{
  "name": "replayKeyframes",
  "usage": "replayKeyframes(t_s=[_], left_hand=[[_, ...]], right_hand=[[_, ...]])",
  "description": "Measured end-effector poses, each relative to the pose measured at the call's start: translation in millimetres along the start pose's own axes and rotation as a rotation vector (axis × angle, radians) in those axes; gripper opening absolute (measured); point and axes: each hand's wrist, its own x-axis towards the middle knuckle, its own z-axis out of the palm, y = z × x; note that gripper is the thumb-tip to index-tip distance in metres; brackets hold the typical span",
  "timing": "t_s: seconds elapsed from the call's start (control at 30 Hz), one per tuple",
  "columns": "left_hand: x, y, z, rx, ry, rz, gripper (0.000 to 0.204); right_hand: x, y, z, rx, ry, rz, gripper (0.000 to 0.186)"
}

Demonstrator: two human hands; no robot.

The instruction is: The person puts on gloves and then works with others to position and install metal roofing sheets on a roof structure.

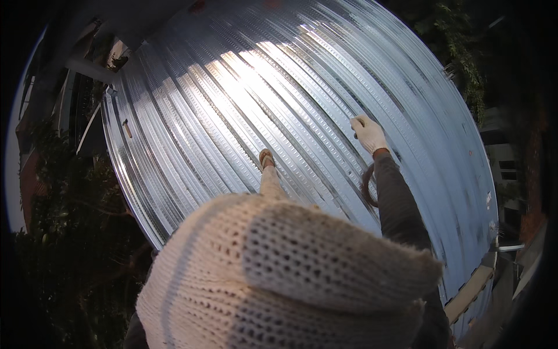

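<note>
My right hand (369, 135), in a white glove, reaches out over a ribbed, shiny metal roof (325, 174). Its fingers are curled closed toward the sheet; something small and dark shows at the fingertips, too small to name. Whether the hand touches the metal I cannot tell. A dark curved strip (367, 185) shows beside my dark sleeve (398, 203). My left hand is out of sight. Coarse knitted beige fabric (279, 262) covers the lower middle of the view and hides much there.
My sandalled foot (266, 158) stands on the ribs. A hammer (127, 128) lies near the roof's left edge. Strong glare crosses the upper middle. Dark foliage (75, 250) lies beyond the left edge, with more greenery (462, 64) at upper right. A pale board (469, 295) sits at lower right.
</note>
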Motion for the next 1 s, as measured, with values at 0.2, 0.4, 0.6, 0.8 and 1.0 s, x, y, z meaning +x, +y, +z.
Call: replayKeyframes(t_s=[0.2, 0.4, 0.6, 0.8, 1.0], left_hand=[[-10.2, -18.8, -153.6, 0.014, -0.010, -0.009, 0.024], [14.4, -55.5, -269.3, 0.176, 0.130, -0.233, 0.023], [9.9, -175.6, -289.2, -0.003, 0.043, -0.836, 0.024], [-10.9, -263.8, -348.4, 0.134, -0.291, -0.848, 0.026], [-35.8, -404.4, -515.6, 0.381, -0.115, -1.101, 0.033]], right_hand=[[-25.4, 9.0, 81.9, -0.251, -0.238, 0.345, 0.048], [-83.2, 60.4, 130.7, -0.029, -0.087, 0.600, 0.050], [-175.3, 80.4, 149.2, 0.334, 0.349, 0.983, 0.050], [-174.6, 71.9, 219.4, 0.285, 0.059, 1.285, 0.053], [22.7, 77.4, 204.5, 0.262, 0.040, 1.089, 0.054]])
